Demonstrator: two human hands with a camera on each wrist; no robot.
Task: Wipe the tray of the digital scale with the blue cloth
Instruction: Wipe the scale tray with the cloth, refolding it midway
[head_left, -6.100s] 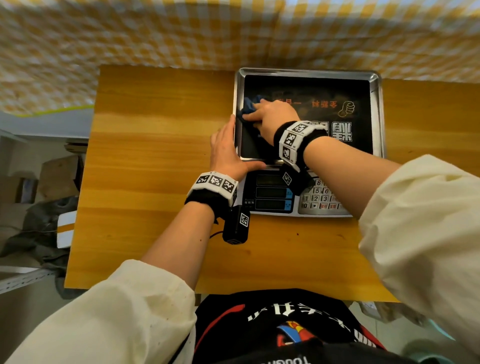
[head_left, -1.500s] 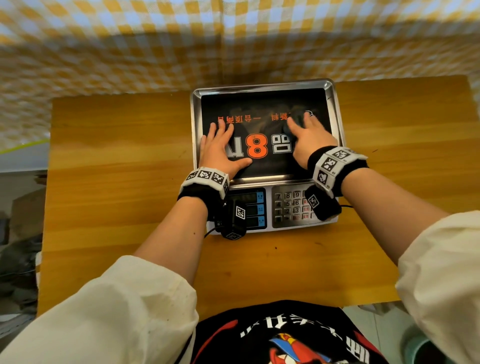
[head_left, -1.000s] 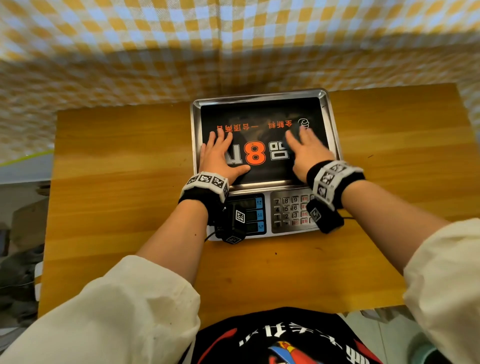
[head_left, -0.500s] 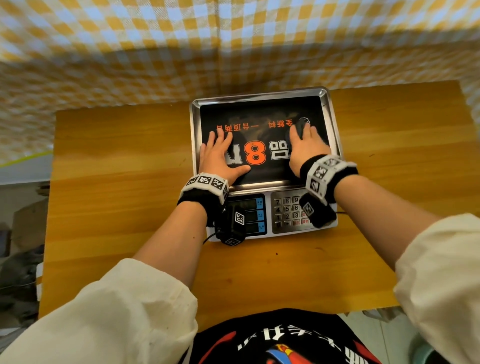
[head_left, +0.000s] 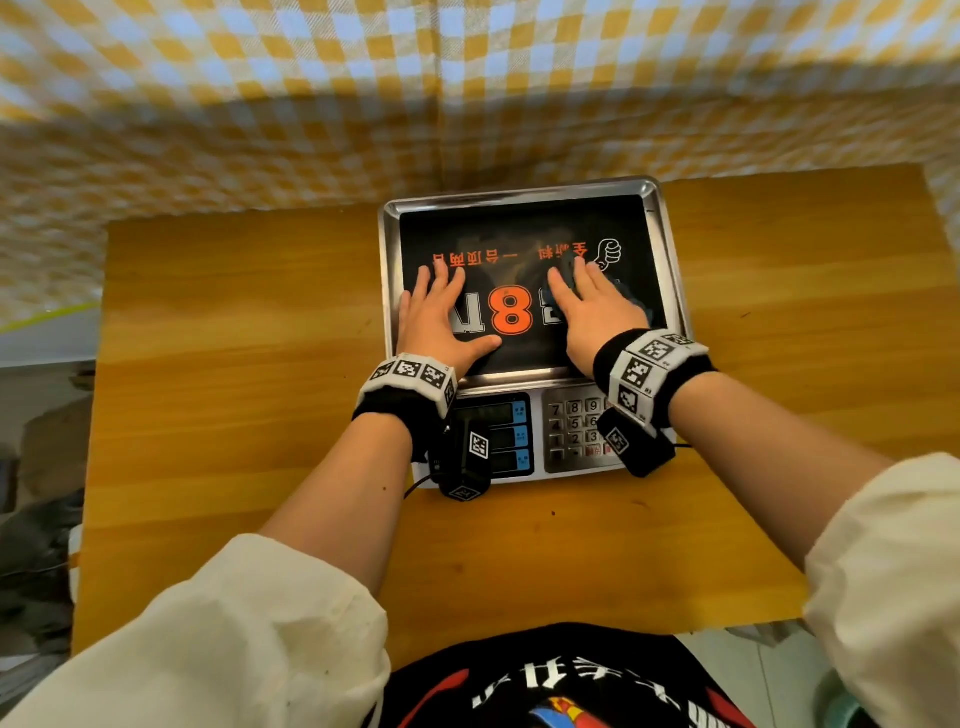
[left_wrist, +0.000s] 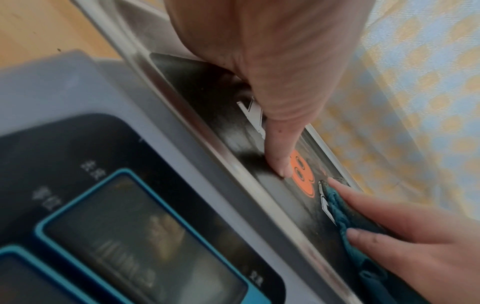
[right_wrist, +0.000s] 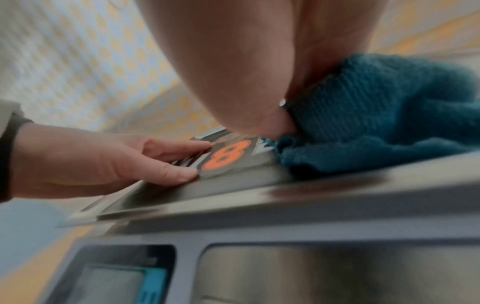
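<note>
Wooden table (head_left: 234, 389) carries the scale (head_left: 524, 431). Left hand (head_left: 441, 322) lies flat at the tray's (head_left: 670, 249) 8 o'clock, fingers (head_left: 439, 275) straight, slightly apart. Right hand (head_left: 597, 312), fingers together, presses the cloth (right_wrist: 376, 115) flat at 4 o'clock.

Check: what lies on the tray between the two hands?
Only the tray sticker's orange 8, between left hand and right hand; head view.

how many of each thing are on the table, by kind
scale: 1
tray: 1, on the scale
cloth: 1, blue, under the right hand on the tray
hands: 2, both flat on the tray, left hand bare
total: 5
</note>
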